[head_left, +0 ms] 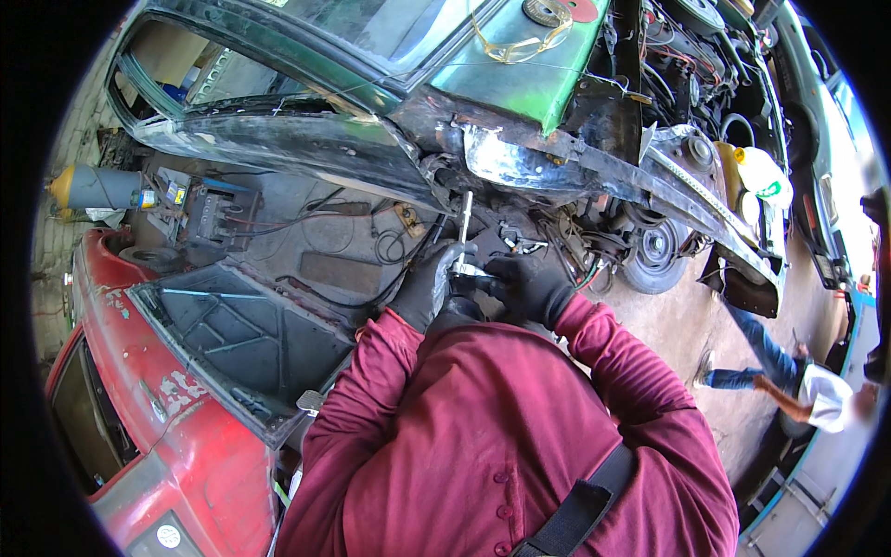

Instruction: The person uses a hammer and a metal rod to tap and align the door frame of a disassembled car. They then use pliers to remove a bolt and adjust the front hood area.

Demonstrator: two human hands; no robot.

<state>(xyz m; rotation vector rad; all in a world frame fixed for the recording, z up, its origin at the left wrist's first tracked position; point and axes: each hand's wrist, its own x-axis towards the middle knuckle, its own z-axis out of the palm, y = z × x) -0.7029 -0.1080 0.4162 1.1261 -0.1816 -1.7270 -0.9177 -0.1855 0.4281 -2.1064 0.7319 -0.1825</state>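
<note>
My left hand (429, 283), in a dark glove, is closed around the lower part of a thin silver rod (466, 215) that points up and away toward the car body. In the other dark glove, my right hand (531, 283) is closed on a short shiny metal tool (475, 271) touching the rod's lower end. The tool's kind cannot be made out, as the fingers hide much of it. Just beyond the rod is the stripped green car (520, 160), its side panel partly bare metal. Both hands are close together in front of my chest.
A red car (176, 371) stands at left beside a detached dark panel (241, 334). Cables (394, 246) lie on the floor near a gas cylinder (102, 188). Safety glasses (510, 51) and a grinding disc (548, 11) rest on the green bonnet. Another person (789, 381) is at right.
</note>
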